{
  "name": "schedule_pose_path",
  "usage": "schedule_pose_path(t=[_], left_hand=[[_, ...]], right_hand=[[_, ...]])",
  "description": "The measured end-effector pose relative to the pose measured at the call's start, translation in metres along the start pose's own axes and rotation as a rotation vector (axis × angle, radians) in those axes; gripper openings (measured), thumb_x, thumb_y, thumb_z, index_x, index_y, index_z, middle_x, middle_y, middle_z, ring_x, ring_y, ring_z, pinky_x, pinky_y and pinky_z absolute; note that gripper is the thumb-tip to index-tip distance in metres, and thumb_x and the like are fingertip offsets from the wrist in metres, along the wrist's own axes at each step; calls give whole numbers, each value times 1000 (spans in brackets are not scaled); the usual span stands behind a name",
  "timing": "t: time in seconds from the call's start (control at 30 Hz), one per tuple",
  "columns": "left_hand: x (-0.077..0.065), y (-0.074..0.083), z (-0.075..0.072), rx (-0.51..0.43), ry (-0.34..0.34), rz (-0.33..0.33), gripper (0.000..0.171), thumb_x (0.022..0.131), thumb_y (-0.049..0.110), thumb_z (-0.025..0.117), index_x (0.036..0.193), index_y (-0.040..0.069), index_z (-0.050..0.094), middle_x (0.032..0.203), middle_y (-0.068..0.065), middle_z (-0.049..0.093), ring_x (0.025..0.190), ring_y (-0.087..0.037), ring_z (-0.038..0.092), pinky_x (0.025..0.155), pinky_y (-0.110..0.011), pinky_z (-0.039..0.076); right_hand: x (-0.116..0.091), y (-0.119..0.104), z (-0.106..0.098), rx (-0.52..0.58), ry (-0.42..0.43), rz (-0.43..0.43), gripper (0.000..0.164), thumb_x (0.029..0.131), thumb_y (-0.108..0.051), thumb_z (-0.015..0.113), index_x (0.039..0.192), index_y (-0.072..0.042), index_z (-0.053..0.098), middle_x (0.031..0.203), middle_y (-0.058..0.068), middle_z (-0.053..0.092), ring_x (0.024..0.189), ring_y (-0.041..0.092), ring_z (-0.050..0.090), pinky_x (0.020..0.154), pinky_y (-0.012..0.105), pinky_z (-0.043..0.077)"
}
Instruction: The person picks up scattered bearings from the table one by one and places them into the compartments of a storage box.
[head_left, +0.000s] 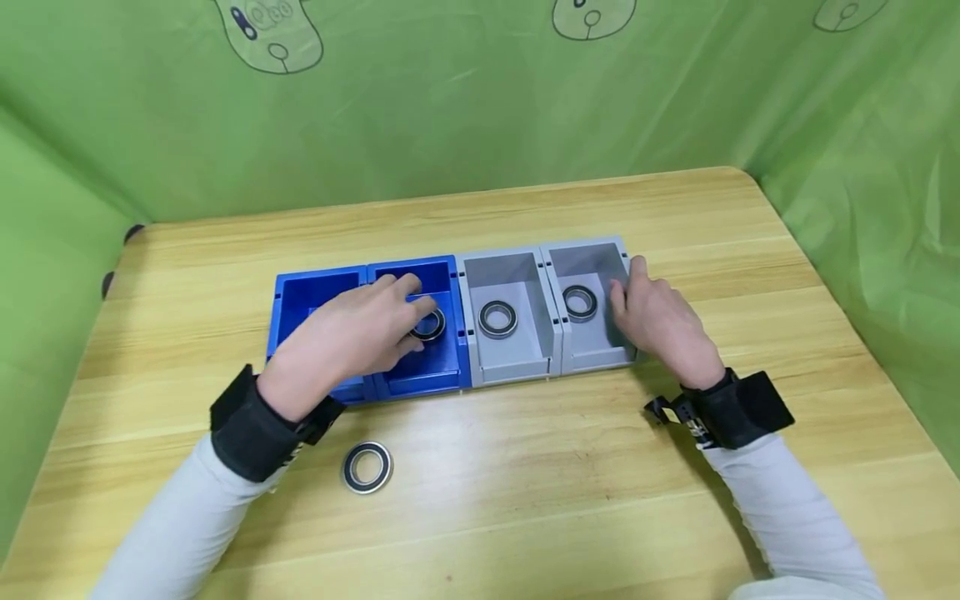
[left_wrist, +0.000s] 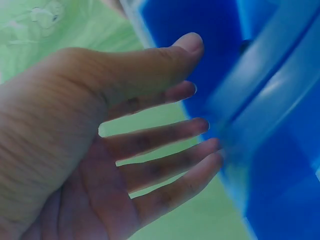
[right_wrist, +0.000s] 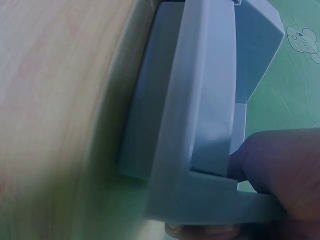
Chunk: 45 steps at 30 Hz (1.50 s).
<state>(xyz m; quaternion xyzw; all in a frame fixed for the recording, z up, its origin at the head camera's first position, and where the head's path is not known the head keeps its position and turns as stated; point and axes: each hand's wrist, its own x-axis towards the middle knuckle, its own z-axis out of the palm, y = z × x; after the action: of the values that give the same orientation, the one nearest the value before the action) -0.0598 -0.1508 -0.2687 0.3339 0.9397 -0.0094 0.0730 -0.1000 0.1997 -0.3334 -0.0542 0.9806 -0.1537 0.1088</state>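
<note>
My left hand [head_left: 360, 329] hovers over the second blue bin [head_left: 423, 382], fingers spread and loosely bent. A ball bearing [head_left: 439, 325] in that bin shows by its fingertips, partly covered by the hand. In the left wrist view the fingers [left_wrist: 165, 145] are apart, with nothing between thumb and fingers. My right hand [head_left: 663, 321] grips the right side wall of the end grey bin [head_left: 600, 360], thumb on the inside and fingers outside. Another bearing [head_left: 580, 317] lies in this bin, near its left wall.
The other grey bin [head_left: 517, 368] holds a bearing [head_left: 498, 333]. At the left end, the first blue bin [head_left: 318, 279] is partly hidden by my left hand and forearm. One more bearing [head_left: 367, 487] lies on the wooden table [head_left: 525, 500] in front. Green fabric [head_left: 450, 125] encloses the table.
</note>
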Motion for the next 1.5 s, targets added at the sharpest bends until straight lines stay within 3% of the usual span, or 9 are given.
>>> schedule_pose_path(t=[0.2, 0.33, 0.43, 0.5, 0.7, 0.9, 1.13, 1.33, 1.5], left_hand=[[-30, 6, -17, 2, 75, 23, 47, 91, 28, 78, 130, 6, 65, 115, -15, 67, 98, -29, 68, 89, -43, 57], [-50, 14, -18, -22, 89, 25, 40, 91, 28, 79, 122, 4, 67, 107, -13, 67, 87, -25, 68, 77, -37, 59], [-63, 22, -11, -71, 31, 6, 34, 93, 28, 76, 116, 5, 67, 100, -9, 63, 78, -18, 63, 67, -31, 57], [-71, 27, -4, -101, -9, -3, 34, 93, 29, 76, 116, 6, 67, 100, -8, 63, 79, -17, 63, 67, -30, 58], [-89, 36, 22, -156, -34, -35, 41, 88, 33, 81, 118, 8, 68, 99, -5, 61, 78, -15, 61, 64, -28, 55], [-98, 43, 39, -223, -89, -62, 46, 83, 34, 85, 118, 9, 68, 111, -12, 59, 84, -19, 57, 65, -29, 54], [-101, 47, 50, -248, -157, -67, 48, 83, 30, 85, 122, 10, 67, 121, -17, 59, 103, -26, 63, 77, -37, 60], [-103, 49, 63, -194, -94, -8, 41, 81, 24, 87, 115, 11, 68, 107, -10, 60, 94, -22, 59, 75, -35, 57], [-104, 49, 68, -165, -82, 14, 37, 81, 21, 85, 112, 10, 68, 106, -10, 63, 93, -23, 58, 75, -36, 56]], right_hand=[[0, 2, -1, -1, -10, 1, 39, 109, -23, 32, 123, 13, 36, 67, 16, 47, 51, 28, 51, 45, 35, 37], [0, 3, -2, 1, -9, 7, 40, 109, -24, 32, 124, 13, 36, 68, 17, 48, 52, 27, 52, 45, 35, 38], [0, 4, -3, -1, -10, 13, 41, 109, -25, 31, 125, 13, 35, 68, 17, 48, 52, 27, 52, 45, 34, 38], [-1, 5, -4, -5, -9, 15, 41, 109, -25, 31, 125, 13, 35, 68, 17, 47, 52, 27, 52, 44, 34, 38], [-1, 5, -4, -13, -4, 14, 42, 109, -25, 31, 125, 13, 36, 67, 15, 46, 51, 26, 51, 44, 34, 37], [-2, 5, -3, -12, -5, 12, 41, 109, -25, 31, 123, 13, 36, 67, 15, 45, 51, 26, 50, 44, 34, 36], [-2, 6, -1, -9, -12, 15, 40, 109, -25, 31, 122, 13, 36, 67, 15, 45, 51, 27, 50, 44, 34, 37], [-1, 5, 1, -9, -13, 5, 40, 109, -25, 31, 123, 13, 35, 67, 15, 45, 51, 26, 50, 45, 34, 35], [0, 3, 1, -5, 10, -23, 39, 109, -24, 32, 122, 13, 36, 66, 14, 45, 50, 26, 50, 44, 34, 35]])
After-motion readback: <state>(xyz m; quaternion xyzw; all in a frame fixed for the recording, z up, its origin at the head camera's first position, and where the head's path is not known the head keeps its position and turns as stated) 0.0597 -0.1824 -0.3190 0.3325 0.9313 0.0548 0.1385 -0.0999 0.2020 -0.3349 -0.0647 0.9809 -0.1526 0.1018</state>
